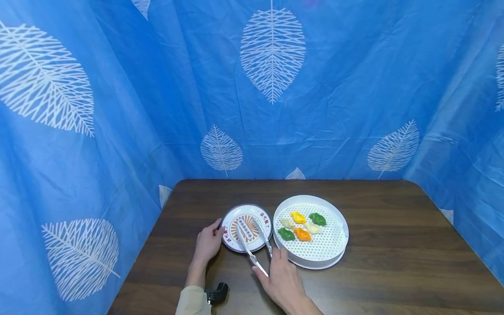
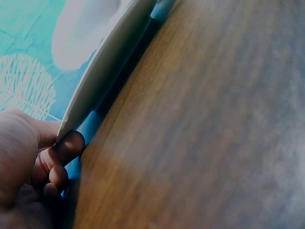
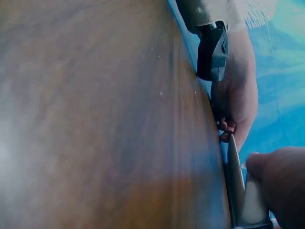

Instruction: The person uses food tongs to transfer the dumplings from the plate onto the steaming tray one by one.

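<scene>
In the head view my left hand (image 1: 207, 245) pinches the left rim of a round white plate (image 1: 232, 216) printed with an orange sunburst and red characters. The left wrist view shows the thumb above the plate's edge (image 2: 102, 71) and curled fingers beneath it. Silver tongs (image 1: 252, 257) are gripped by my right hand (image 1: 282, 275), their two arms spread over the plate with nothing between the tips. Right beside the plate, a white round steamer tray (image 1: 330, 245) with a perforated base holds several dumplings: yellow (image 1: 298, 217), orange (image 1: 302, 234), green (image 1: 317, 219) and cream (image 1: 313, 228).
A brown wooden table (image 1: 393, 253) carries everything. Blue curtains (image 1: 334, 87) with white leaf prints hang along its back and sides. A black wrist-worn device (image 1: 218, 293) juts out at the left sleeve (image 1: 193, 301).
</scene>
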The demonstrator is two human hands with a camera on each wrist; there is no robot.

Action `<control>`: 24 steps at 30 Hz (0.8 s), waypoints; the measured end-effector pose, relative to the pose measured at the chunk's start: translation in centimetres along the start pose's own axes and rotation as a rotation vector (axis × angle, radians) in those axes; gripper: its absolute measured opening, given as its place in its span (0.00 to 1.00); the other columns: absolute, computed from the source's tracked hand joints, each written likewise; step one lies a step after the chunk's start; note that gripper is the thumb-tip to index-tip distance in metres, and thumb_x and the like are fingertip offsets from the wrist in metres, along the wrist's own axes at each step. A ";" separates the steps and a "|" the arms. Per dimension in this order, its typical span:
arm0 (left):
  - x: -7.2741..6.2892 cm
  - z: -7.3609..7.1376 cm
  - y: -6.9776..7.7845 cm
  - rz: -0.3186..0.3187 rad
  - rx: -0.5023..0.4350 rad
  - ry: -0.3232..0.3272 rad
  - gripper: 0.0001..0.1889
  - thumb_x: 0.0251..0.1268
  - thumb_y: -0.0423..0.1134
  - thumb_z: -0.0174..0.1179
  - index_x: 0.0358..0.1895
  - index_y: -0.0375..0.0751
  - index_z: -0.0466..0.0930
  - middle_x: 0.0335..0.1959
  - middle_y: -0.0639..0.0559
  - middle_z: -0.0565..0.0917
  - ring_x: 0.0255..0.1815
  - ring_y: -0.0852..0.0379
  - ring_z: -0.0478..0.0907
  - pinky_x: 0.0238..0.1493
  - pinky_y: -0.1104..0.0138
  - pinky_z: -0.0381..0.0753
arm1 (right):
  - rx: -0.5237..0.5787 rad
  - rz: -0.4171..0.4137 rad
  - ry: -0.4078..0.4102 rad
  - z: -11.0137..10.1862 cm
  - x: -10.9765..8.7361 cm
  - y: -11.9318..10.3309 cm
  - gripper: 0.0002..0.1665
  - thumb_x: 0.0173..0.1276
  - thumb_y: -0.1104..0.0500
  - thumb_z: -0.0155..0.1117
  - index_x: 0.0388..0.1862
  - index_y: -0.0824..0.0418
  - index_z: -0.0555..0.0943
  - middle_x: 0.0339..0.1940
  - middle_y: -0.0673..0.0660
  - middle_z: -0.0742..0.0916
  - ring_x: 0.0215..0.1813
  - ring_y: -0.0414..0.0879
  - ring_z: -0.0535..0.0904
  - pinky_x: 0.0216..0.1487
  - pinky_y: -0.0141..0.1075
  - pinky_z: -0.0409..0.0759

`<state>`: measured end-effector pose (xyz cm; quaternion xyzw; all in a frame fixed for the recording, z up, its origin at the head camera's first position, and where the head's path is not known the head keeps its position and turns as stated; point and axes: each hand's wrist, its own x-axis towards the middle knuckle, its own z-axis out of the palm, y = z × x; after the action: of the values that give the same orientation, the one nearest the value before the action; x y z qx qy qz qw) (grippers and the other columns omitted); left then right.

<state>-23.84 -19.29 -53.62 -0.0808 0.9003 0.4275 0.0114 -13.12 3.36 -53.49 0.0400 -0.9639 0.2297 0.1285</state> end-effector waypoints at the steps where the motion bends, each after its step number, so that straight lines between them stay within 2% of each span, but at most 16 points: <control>1: 0.0 0.0 0.0 0.002 -0.007 0.002 0.26 0.79 0.45 0.55 0.76 0.44 0.70 0.21 0.53 0.69 0.23 0.54 0.68 0.31 0.63 0.68 | -0.002 0.008 -0.003 0.0 0.0 -0.1 0.47 0.55 0.32 0.76 0.55 0.68 0.76 0.41 0.58 0.76 0.26 0.52 0.79 0.26 0.44 0.77; 5: 0.1 0.0 0.0 0.020 -0.006 0.010 0.26 0.79 0.45 0.56 0.76 0.44 0.70 0.20 0.54 0.68 0.22 0.54 0.67 0.31 0.62 0.68 | -0.006 0.052 -0.025 0.2 0.1 -0.4 0.52 0.49 0.28 0.78 0.54 0.67 0.75 0.41 0.60 0.77 0.26 0.55 0.80 0.24 0.47 0.77; 8: 0.0 0.1 -0.2 0.039 0.021 0.017 0.26 0.79 0.45 0.56 0.75 0.43 0.71 0.21 0.54 0.69 0.24 0.55 0.69 0.39 0.60 0.73 | -0.009 0.079 -0.046 0.3 0.0 -0.5 0.52 0.48 0.27 0.77 0.53 0.66 0.74 0.40 0.61 0.78 0.26 0.56 0.80 0.24 0.47 0.76; 12: -0.1 0.2 -0.5 0.043 0.028 0.028 0.26 0.79 0.44 0.56 0.75 0.42 0.71 0.21 0.54 0.69 0.26 0.55 0.70 0.47 0.58 0.73 | -0.012 0.089 -0.060 0.4 -0.1 -0.5 0.52 0.48 0.26 0.77 0.52 0.66 0.74 0.39 0.61 0.79 0.27 0.57 0.80 0.25 0.48 0.76; 17: -0.1 0.2 -0.4 0.034 0.037 0.038 0.26 0.78 0.45 0.56 0.75 0.43 0.72 0.22 0.53 0.70 0.28 0.55 0.72 0.48 0.57 0.73 | -0.008 0.080 -0.058 0.4 -0.1 -0.6 0.54 0.47 0.26 0.77 0.54 0.67 0.73 0.39 0.62 0.79 0.27 0.57 0.81 0.25 0.47 0.76; 21: -0.1 0.2 -0.2 0.030 0.048 0.042 0.26 0.78 0.45 0.56 0.75 0.43 0.72 0.23 0.52 0.70 0.32 0.54 0.73 0.47 0.57 0.72 | -0.003 0.086 -0.084 0.1 -0.1 -0.6 0.57 0.47 0.25 0.76 0.58 0.68 0.72 0.41 0.63 0.80 0.29 0.57 0.81 0.26 0.48 0.78; 24: -0.1 0.1 0.0 0.025 0.028 0.032 0.26 0.78 0.46 0.56 0.75 0.43 0.72 0.21 0.53 0.70 0.27 0.54 0.72 0.39 0.59 0.72 | 0.013 0.113 -0.134 -0.3 0.0 -0.6 0.61 0.49 0.24 0.75 0.64 0.69 0.71 0.47 0.66 0.81 0.36 0.59 0.84 0.33 0.51 0.82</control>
<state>-23.79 -19.25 -53.68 -0.0765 0.9072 0.4136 -0.0073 -12.92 2.92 -52.98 0.0015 -0.9696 0.2396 0.0503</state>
